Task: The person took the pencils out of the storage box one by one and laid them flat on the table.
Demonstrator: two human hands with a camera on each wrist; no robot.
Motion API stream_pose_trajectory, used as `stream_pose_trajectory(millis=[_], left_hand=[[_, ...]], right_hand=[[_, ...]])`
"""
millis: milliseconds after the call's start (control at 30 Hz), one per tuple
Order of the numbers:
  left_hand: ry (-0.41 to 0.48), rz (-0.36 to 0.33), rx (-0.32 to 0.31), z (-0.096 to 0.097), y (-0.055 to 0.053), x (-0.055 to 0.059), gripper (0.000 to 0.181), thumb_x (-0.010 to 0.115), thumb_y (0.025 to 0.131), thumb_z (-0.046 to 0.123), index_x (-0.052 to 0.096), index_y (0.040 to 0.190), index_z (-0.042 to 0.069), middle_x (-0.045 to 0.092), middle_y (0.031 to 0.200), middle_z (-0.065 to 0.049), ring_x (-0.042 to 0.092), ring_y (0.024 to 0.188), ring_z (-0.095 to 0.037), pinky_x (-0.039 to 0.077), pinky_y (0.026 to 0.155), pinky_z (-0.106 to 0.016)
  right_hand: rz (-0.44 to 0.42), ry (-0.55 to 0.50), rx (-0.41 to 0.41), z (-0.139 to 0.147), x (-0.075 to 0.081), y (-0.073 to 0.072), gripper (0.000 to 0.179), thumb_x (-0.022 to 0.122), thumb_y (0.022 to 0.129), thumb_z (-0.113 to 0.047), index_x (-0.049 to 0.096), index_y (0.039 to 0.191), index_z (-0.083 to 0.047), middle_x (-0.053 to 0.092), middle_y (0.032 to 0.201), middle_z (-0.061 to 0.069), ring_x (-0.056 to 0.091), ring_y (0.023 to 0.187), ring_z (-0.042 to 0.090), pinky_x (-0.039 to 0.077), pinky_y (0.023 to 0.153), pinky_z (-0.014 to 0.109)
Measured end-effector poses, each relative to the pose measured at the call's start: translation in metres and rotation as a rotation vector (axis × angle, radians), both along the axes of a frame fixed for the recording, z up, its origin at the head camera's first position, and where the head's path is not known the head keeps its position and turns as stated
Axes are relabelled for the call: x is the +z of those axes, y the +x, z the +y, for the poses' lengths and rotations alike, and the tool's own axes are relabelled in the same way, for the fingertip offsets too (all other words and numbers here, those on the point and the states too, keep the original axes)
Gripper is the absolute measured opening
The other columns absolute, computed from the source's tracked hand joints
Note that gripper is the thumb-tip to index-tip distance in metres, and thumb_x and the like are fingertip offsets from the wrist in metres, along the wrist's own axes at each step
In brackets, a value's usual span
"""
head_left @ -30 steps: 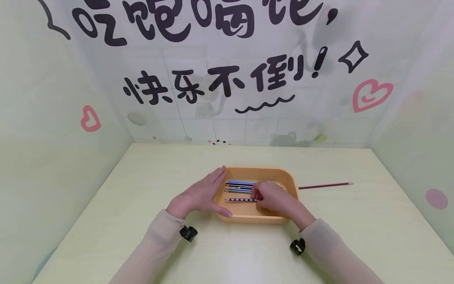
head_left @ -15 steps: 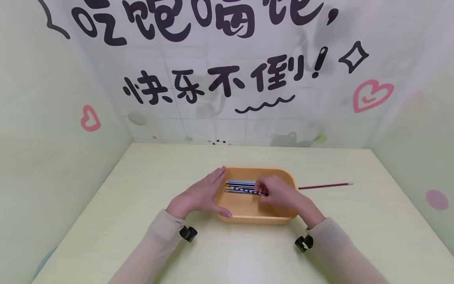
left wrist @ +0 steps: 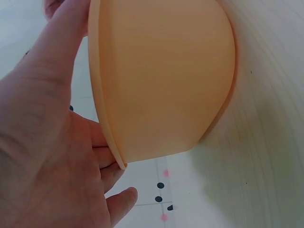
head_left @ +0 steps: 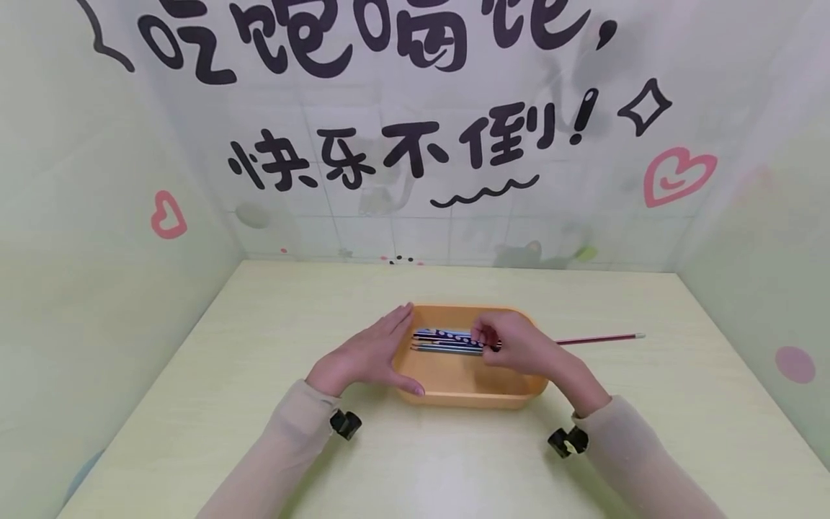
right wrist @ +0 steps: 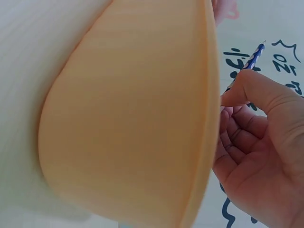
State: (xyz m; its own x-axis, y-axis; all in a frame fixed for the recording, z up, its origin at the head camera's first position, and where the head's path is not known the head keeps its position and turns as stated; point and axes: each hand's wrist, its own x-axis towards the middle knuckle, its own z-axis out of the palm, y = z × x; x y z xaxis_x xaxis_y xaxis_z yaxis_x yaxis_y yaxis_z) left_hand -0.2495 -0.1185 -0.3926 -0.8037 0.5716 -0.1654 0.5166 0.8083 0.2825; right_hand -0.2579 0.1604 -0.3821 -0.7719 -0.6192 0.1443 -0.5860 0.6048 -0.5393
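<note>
I judge the tray (head_left: pixel 454 401) lacks only the red pencil (head_left: pixel 599 339); right hand (head_left: pixel 519 344) pinches a spotted pencil (head_left: pixel 447 334), left hand (head_left: pixel 366 358) splays along its left edge.

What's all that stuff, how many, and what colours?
Table: one, pale, underneath
Tray: one, orange, on the table
Spotted pencil: one, dark blue and white, over the tray
Other pencils: several, count unclear, mostly blue, in the tray
Red pencil: one, dark red, right of the tray
Chinese lettering: two lines, black, back wall
Hearts: two, pink, back wall and left wall
Star: one, black, back wall
Spots: several, mixed colours, walls
Wrist cameras: two, black, one per wrist
Sleeves: two, beige, arms
Left hand: one, at the tray's end
Right hand: one, pinching spotted pencil
</note>
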Motion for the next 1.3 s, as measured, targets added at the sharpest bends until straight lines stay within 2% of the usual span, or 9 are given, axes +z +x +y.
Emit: stream_pose_trajectory(millis=[167, 467, 633, 767, 933, 1100, 1300], left_hand=[[-0.011, -0.008, 0.006, -0.001, -0.002, -0.003, 0.132, 0.074, 0.071, 0.072, 0.007, 0.159, 0.000, -0.001, 0.169, -0.014, 0.003, 0.157, -0.030, 0.016, 0.128, -0.043], [-0.015, -0.007, 0.014, 0.000, -0.003, -0.002, 0.131, 0.074, 0.071, 0.073, 0.008, 0.159, 0.001, -0.001, 0.169, -0.013, 0.002, 0.158, -0.029, 0.016, 0.128, -0.043], [-0.015, -0.012, 0.025, 0.001, -0.002, -0.001, 0.131, 0.074, 0.071, 0.073, 0.008, 0.160, 0.002, -0.001, 0.170, -0.011, 0.002, 0.158, -0.027, 0.016, 0.129, -0.042], [-0.010, -0.019, 0.025, 0.001, -0.002, -0.001, 0.131, 0.074, 0.071, 0.072, 0.008, 0.160, 0.002, -0.001, 0.170, -0.011, 0.002, 0.158, -0.028, 0.016, 0.129, -0.043], [-0.014, -0.020, 0.023, 0.000, -0.002, -0.001, 0.131, 0.074, 0.071, 0.072, 0.008, 0.159, 0.001, -0.001, 0.170, -0.012, 0.002, 0.158, -0.028, 0.016, 0.129, -0.043], [-0.017, -0.012, 0.021, -0.001, -0.002, -0.001, 0.131, 0.074, 0.071, 0.073, 0.008, 0.160, 0.002, 0.000, 0.170, -0.011, 0.003, 0.158, -0.028, 0.015, 0.129, -0.043], [-0.031, 0.000, 0.019, 0.000, -0.002, -0.002, 0.132, 0.073, 0.071, 0.074, 0.007, 0.160, 0.003, 0.000, 0.170, -0.011, 0.003, 0.158, -0.028, 0.015, 0.129, -0.042]], right_hand=[[-0.009, -0.032, -0.009, 0.005, 0.008, 0.007, 0.017, 0.063, 0.078, 0.006, 0.062, 0.090, -0.006, 0.060, 0.080, 0.001, 0.052, 0.075, 0.011, 0.049, 0.065, 0.021], [0.179, -0.089, -0.050, 0.017, 0.024, 0.021, 0.021, 0.068, 0.077, 0.007, 0.061, 0.090, -0.008, 0.063, 0.083, 0.000, 0.055, 0.077, 0.009, 0.053, 0.068, 0.022], [0.264, -0.125, -0.047, 0.028, 0.031, 0.027, 0.025, 0.069, 0.076, 0.009, 0.060, 0.090, -0.009, 0.062, 0.084, -0.002, 0.055, 0.079, 0.007, 0.054, 0.070, 0.023], [0.310, -0.155, -0.046, 0.037, 0.033, 0.027, 0.029, 0.069, 0.075, 0.011, 0.060, 0.088, -0.012, 0.062, 0.083, -0.005, 0.055, 0.079, 0.006, 0.054, 0.070, 0.023], [0.363, -0.172, -0.036, 0.048, 0.034, 0.025, 0.032, 0.068, 0.073, 0.012, 0.060, 0.087, -0.015, 0.062, 0.083, -0.008, 0.058, 0.079, 0.012, 0.055, 0.071, 0.024], [0.420, -0.143, -0.054, 0.062, 0.034, 0.025, 0.032, 0.069, 0.072, 0.011, 0.060, 0.087, -0.015, 0.061, 0.084, -0.008, 0.061, 0.079, 0.011, 0.057, 0.071, 0.026], [0.435, -0.088, -0.097, 0.079, 0.032, 0.022, 0.033, 0.072, 0.070, 0.011, 0.059, 0.086, -0.015, 0.059, 0.083, -0.010, 0.062, 0.079, 0.011, 0.057, 0.070, 0.022]])
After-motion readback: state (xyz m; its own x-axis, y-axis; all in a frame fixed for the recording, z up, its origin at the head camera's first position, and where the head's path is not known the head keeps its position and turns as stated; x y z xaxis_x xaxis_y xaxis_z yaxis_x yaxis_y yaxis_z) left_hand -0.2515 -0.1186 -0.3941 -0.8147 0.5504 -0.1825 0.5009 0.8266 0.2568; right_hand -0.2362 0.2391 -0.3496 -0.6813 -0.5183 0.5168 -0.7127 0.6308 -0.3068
